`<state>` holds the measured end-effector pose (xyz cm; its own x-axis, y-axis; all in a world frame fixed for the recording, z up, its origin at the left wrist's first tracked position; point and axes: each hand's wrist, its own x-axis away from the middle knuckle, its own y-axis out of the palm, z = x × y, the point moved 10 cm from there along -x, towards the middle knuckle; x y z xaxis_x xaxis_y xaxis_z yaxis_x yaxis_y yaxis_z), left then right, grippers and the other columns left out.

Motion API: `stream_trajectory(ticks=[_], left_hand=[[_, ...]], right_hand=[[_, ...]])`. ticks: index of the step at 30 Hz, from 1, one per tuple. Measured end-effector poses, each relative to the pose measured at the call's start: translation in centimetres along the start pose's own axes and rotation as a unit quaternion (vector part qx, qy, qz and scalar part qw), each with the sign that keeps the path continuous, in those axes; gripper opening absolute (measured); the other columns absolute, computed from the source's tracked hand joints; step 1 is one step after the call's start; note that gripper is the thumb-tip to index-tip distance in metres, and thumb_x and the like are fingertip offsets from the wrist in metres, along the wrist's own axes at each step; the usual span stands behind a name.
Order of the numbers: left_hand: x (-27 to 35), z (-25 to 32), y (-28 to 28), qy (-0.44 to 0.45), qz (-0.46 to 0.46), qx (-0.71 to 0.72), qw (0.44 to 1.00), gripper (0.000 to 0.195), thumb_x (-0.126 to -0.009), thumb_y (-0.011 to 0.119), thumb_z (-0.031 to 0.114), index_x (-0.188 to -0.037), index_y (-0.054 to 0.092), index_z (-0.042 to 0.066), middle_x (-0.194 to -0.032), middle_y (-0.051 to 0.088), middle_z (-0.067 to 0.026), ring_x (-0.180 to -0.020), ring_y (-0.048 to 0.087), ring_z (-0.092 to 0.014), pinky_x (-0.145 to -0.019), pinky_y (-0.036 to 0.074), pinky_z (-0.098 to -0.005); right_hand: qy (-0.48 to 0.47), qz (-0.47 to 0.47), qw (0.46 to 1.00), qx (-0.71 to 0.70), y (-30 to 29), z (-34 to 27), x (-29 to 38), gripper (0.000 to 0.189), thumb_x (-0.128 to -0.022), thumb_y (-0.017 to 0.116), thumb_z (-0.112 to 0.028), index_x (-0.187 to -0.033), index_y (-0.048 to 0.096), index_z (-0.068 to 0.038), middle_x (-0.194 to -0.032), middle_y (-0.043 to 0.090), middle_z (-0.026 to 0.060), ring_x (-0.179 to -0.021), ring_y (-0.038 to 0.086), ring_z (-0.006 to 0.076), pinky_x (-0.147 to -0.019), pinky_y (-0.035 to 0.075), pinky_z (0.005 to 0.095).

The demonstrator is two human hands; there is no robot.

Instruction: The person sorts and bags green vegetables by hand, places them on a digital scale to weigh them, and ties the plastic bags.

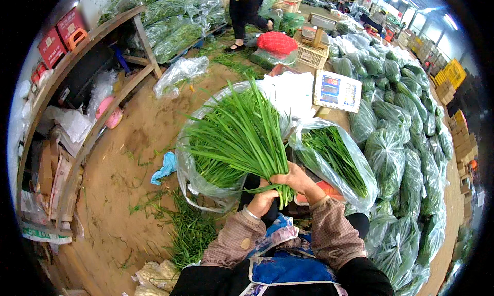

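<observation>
A large fanned bunch of green Chinese chives (pixel 251 130) is gripped near its stem ends by both hands. My left hand (pixel 261 201) holds it from the lower left, while my right hand (pixel 295 178) wraps around it from the right. Behind the bunch, a big open clear plastic bag (pixel 185 168) contains more long green leaves. To the right, a second open plastic bag (pixel 362 172) of chives lies on a scale; the scale's display panel (pixel 337 90) faces me on a post. Part of the scale's base is hidden under that bag.
Filled plastic bags of greens (pixel 389 161) are heaped along the right. Loose trimmings (pixel 193 230) and a blue glove (pixel 164 168) lie on the floor at left. A wooden rack (pixel 112 110) stands beyond. A person (pixel 247 14) is at the back, near a red mesh sack (pixel 277 43).
</observation>
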<state>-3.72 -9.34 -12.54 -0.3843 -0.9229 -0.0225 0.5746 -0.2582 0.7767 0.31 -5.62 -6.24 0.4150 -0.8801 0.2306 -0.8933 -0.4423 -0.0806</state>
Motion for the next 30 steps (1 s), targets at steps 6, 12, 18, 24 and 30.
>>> stream_trajectory(ticks=[6, 12, 18, 24, 30], left_hand=[[1.1, -1.5, 2.3, -0.057, -0.069, -0.246, 0.965, 0.04, -0.062, 0.051, 0.0, -0.101, 0.051, 0.001, -0.101, 0.052, -0.0064, -0.096, 0.048, -0.017, -0.083, 0.038, -0.029], [2.1, 0.7, 7.5, 0.099, -0.137, -0.482, 0.86, 0.042, -0.073, 0.059, 0.012, -0.11, 0.045, -0.001, -0.111, 0.045, -0.0132, -0.104, 0.042, -0.028, -0.087, 0.033, -0.0374], [-1.9, 1.4, -2.1, 0.084, 0.057, -0.443, 0.891, 0.038, -0.076, 0.057, 0.004, -0.112, 0.044, 0.0, -0.113, 0.047, -0.0133, -0.105, 0.044, -0.018, -0.087, 0.037, -0.0341], [-12.7, 0.5, -1.5, 0.164, 0.166, -0.507, 0.83, 0.071, -0.073, 0.064, 0.018, -0.127, 0.021, 0.001, -0.126, 0.031, -0.0192, -0.118, 0.028, -0.028, -0.092, 0.03, -0.0339], [-20.0, 0.7, 3.8, 0.011, 0.04, -0.272, 0.961, 0.017, -0.08, 0.053, 0.012, -0.092, 0.055, 0.001, -0.058, 0.049, 0.0008, -0.045, 0.044, -0.007, -0.048, 0.041, -0.0217]], right_hand=[[-0.105, 0.063, 0.977, 0.174, -1.3, -1.3, 4.1, 0.067, -0.06, 0.074, -0.023, -0.112, 0.039, 0.001, -0.091, 0.057, 0.0096, -0.085, 0.054, 0.0173, -0.076, 0.042, 0.0301], [-0.148, 0.136, 0.968, 0.151, -4.1, -3.2, 7.9, 0.054, -0.058, 0.069, -0.023, -0.099, 0.043, 0.001, -0.079, 0.059, 0.0184, -0.074, 0.059, 0.0302, -0.066, 0.045, 0.035], [-0.259, 0.181, 0.904, 0.289, -6.1, -9.1, 14.0, 0.054, -0.058, 0.065, -0.017, -0.106, 0.044, -0.005, -0.081, 0.057, 0.0178, -0.073, 0.057, 0.0335, -0.061, 0.046, 0.037], [-0.38, 0.179, 0.828, 0.371, -6.3, -11.0, 14.9, 0.046, -0.063, 0.063, -0.018, -0.102, 0.045, -0.002, -0.08, 0.056, 0.0116, -0.07, 0.057, 0.0277, -0.056, 0.046, 0.0358], [-0.405, 0.17, 0.788, 0.432, -9.2, -8.6, 13.0, 0.052, -0.059, 0.059, -0.015, -0.107, 0.043, -0.003, -0.089, 0.054, 0.0106, -0.074, 0.055, 0.026, -0.061, 0.044, 0.0342]])
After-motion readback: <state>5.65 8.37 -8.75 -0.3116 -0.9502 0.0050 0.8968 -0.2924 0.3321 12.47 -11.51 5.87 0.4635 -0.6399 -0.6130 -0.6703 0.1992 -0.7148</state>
